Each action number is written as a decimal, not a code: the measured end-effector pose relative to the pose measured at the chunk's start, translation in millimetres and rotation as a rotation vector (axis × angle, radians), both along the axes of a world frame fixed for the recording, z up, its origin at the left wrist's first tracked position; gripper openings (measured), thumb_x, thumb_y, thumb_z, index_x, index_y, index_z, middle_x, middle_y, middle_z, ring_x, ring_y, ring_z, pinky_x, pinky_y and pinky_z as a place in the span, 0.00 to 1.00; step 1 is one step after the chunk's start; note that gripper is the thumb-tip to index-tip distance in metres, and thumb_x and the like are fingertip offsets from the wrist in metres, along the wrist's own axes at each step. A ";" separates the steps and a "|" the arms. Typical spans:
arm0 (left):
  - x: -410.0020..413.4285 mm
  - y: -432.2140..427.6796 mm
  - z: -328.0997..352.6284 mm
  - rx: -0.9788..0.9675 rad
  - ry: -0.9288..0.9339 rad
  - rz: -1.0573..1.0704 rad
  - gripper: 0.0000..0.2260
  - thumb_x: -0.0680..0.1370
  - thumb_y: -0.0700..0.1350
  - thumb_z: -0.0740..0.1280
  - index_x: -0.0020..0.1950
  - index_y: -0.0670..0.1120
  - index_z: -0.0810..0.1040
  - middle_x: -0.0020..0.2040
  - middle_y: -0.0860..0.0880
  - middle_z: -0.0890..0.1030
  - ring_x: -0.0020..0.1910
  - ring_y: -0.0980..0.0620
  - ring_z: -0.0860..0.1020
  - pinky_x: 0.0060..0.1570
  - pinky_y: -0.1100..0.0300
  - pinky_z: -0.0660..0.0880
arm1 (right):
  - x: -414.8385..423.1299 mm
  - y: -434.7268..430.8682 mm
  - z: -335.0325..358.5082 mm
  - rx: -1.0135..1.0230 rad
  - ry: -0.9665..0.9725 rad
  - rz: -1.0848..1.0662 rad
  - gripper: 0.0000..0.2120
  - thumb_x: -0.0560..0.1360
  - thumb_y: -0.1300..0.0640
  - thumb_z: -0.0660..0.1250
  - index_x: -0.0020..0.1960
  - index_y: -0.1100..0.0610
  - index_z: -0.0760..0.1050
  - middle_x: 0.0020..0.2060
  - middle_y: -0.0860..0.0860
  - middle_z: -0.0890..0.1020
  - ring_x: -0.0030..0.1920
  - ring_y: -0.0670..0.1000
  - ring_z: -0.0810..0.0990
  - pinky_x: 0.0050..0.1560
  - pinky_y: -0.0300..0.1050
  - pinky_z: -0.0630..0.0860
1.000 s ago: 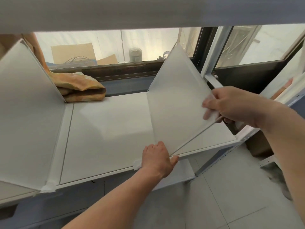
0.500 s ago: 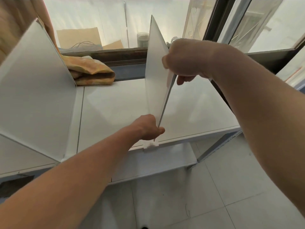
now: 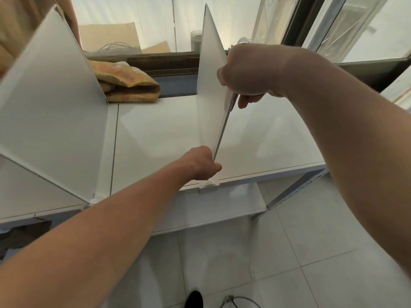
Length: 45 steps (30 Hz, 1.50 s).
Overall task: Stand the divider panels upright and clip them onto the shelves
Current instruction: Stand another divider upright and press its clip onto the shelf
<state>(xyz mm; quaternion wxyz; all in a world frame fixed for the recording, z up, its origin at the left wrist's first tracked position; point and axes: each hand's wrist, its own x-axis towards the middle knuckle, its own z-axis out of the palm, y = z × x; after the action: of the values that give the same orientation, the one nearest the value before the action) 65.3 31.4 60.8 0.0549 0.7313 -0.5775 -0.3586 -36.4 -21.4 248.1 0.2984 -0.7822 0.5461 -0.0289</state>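
A frosted white divider panel [image 3: 210,90] stands upright on the white shelf [image 3: 155,138], edge-on to me. My right hand [image 3: 246,74] grips its near edge high up, fingers curled round it. My left hand [image 3: 201,162] pinches the panel's bottom front corner just above a white clip [image 3: 209,185] on the shelf's front lip. A second divider panel [image 3: 51,112] stands on the left part of the shelf, leaning left in this view, with its own clip [image 3: 94,200] at the front.
A folded orange cloth [image 3: 129,85] lies at the back of the shelf by the window sill [image 3: 169,61]. A lower shelf [image 3: 222,207] sticks out below. Grey floor tiles [image 3: 289,252], a dark shoe tip [image 3: 194,298] and a cable [image 3: 240,300] lie underneath.
The panel swung from leaning right to standing upright. My right hand rose along its near edge; my left hand stayed at the bottom corner by the clip. Little has moved in the last half second.
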 end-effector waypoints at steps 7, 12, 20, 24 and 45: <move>-1.4 4.2 2.7 0.002 0.027 0.015 0.09 0.75 0.47 0.64 0.37 0.43 0.74 0.41 0.43 0.86 0.42 0.45 0.81 0.31 0.60 0.68 | -0.9 2.4 -0.5 0.048 -0.039 -0.005 0.19 0.84 0.60 0.54 0.37 0.60 0.72 0.14 0.44 0.75 0.16 0.41 0.75 0.33 0.37 0.72; -2.0 5.4 4.8 0.003 0.034 0.021 0.09 0.75 0.46 0.64 0.38 0.42 0.75 0.41 0.44 0.86 0.45 0.45 0.82 0.37 0.59 0.71 | -1.4 1.7 -0.9 0.054 -0.051 0.018 0.14 0.84 0.59 0.55 0.45 0.63 0.74 0.31 0.51 0.76 0.15 0.41 0.75 0.27 0.33 0.72; -5.7 4.8 4.9 0.003 0.064 0.048 0.09 0.74 0.46 0.64 0.38 0.41 0.77 0.40 0.44 0.86 0.45 0.45 0.83 0.39 0.58 0.74 | -0.6 -6.3 -4.4 0.070 -0.089 -0.010 0.18 0.84 0.57 0.56 0.38 0.60 0.73 0.21 0.48 0.80 0.17 0.43 0.78 0.16 0.29 0.69; -8.7 4.7 3.9 -0.001 0.048 0.045 0.10 0.75 0.46 0.64 0.37 0.42 0.76 0.40 0.44 0.86 0.46 0.45 0.83 0.41 0.57 0.74 | -1.0 -6.8 -6.0 0.057 -0.065 -0.005 0.18 0.84 0.55 0.56 0.38 0.60 0.72 0.19 0.47 0.79 0.17 0.43 0.78 0.16 0.29 0.70; -6.6 1.8 -1.8 -0.015 -0.017 0.004 0.11 0.75 0.47 0.63 0.36 0.43 0.76 0.41 0.44 0.86 0.46 0.45 0.82 0.41 0.58 0.74 | 0.1 -1.2 -3.2 0.099 -0.056 0.016 0.13 0.84 0.58 0.55 0.48 0.65 0.74 0.29 0.51 0.78 0.15 0.42 0.74 0.23 0.32 0.72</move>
<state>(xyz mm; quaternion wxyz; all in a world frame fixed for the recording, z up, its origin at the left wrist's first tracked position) 58.7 33.2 59.0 0.0563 0.7352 -0.5790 -0.3480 -36.3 -22.6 245.0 0.3523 -0.7698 0.5318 -0.0214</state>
